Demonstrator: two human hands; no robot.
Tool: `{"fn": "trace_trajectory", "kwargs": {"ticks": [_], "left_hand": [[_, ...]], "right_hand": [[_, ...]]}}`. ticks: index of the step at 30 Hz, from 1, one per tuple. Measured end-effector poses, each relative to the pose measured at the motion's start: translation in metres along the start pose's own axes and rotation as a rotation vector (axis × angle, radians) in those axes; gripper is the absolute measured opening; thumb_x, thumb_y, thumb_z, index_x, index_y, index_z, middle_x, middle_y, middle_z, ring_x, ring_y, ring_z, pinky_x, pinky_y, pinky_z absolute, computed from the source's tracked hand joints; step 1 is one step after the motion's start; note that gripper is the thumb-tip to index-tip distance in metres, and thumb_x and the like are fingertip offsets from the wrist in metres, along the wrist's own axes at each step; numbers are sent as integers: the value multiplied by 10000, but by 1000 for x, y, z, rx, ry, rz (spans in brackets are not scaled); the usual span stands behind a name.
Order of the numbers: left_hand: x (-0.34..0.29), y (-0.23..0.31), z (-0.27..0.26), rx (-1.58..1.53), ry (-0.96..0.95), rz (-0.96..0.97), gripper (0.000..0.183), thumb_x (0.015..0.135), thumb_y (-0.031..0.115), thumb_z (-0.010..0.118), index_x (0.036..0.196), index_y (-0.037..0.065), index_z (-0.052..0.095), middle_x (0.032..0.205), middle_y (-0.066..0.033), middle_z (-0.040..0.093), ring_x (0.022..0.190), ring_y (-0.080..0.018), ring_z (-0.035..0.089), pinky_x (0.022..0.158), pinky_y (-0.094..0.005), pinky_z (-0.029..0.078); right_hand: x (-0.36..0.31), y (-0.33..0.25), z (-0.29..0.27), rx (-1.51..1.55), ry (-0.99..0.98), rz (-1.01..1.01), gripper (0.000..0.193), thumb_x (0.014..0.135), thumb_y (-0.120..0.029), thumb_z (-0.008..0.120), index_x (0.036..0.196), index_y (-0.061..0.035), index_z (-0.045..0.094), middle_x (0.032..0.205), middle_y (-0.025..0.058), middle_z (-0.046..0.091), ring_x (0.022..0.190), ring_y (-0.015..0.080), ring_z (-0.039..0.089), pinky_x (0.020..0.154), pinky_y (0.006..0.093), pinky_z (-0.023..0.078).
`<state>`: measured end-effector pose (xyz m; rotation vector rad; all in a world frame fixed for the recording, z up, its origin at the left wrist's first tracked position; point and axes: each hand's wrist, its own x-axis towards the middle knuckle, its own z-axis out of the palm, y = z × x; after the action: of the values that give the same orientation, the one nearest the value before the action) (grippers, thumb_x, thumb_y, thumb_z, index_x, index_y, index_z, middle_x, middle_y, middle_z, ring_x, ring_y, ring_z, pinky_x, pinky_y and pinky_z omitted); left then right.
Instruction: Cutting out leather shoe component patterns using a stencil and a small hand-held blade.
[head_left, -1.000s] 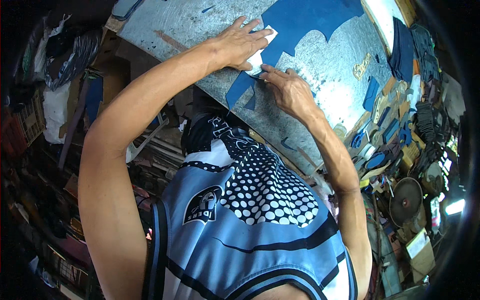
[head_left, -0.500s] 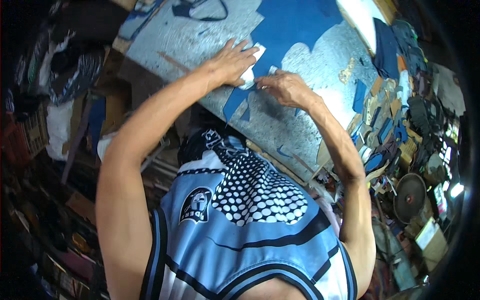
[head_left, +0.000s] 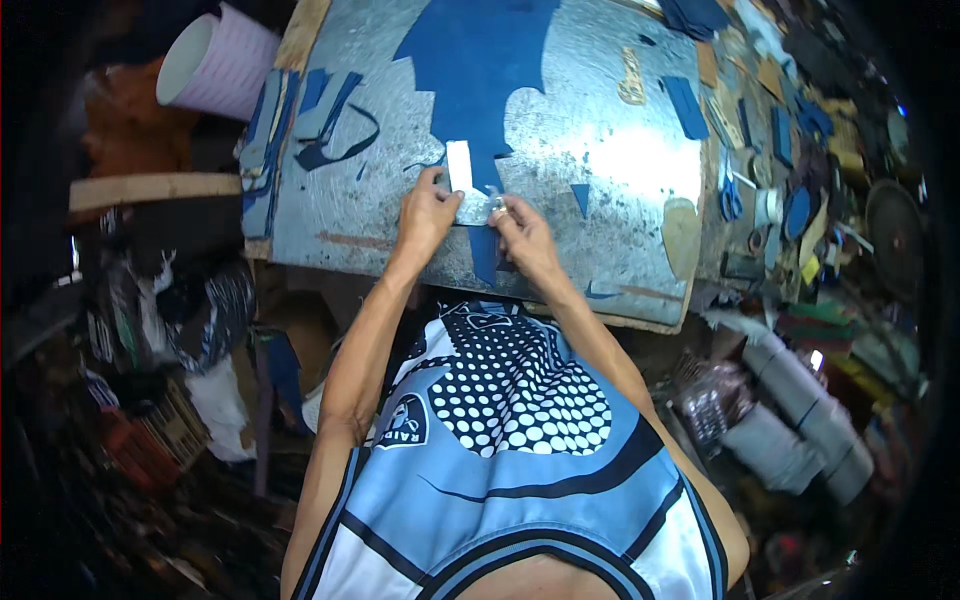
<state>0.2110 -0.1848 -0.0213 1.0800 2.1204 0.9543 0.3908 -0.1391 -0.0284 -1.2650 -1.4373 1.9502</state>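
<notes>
A blue sheet with stepped, cut-out edges lies on the metal-topped table, its narrow lower part toward me. On that part rests a white L-shaped template. My left hand pinches the template's left edge between thumb and fingers. To the right, my right hand is closed around a small whitish, shiny piece by the template's lower right end; its kind is too small to make out. Below the template, a blue strip points toward the table's near edge.
Blue strips and a dark strap loop lie on the left. At the right are a blue offcut, blue-handled scissors and a tan flat piece. A white-pink roll stands beyond the table's left side.
My left hand has gone from lying spread on the template to pinching its edge. The template now stands more upright in view, and my view has turned, showing more of the table.
</notes>
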Motion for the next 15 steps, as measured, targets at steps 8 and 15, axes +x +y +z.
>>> {"fn": "trace_trajectory", "kwargs": {"ticks": [8, 15], "left_hand": [[22, -7, -1, -470, -254, -232, 449, 897, 95, 703, 1269, -117, 567, 850, -101, 717, 754, -125, 680, 585, -233, 544], [49, -44, -20, -331, -430, -118, 396, 880, 101, 701, 1224, -79, 624, 901, -100, 735, 699, -131, 675, 560, -262, 544]], "right_hand": [[-3, -4, 28, -563, 306, -172, 522, 902, -323, 669, 1306, -2, 594, 1095, 271, 695, 1004, 394, 696, 861, 432, 536], [1, -4, 36, -526, 430, -146, 533, 897, -396, 676, 1284, -32, 642, 1059, 261, 711, 982, 413, 695, 840, 444, 544]]}}
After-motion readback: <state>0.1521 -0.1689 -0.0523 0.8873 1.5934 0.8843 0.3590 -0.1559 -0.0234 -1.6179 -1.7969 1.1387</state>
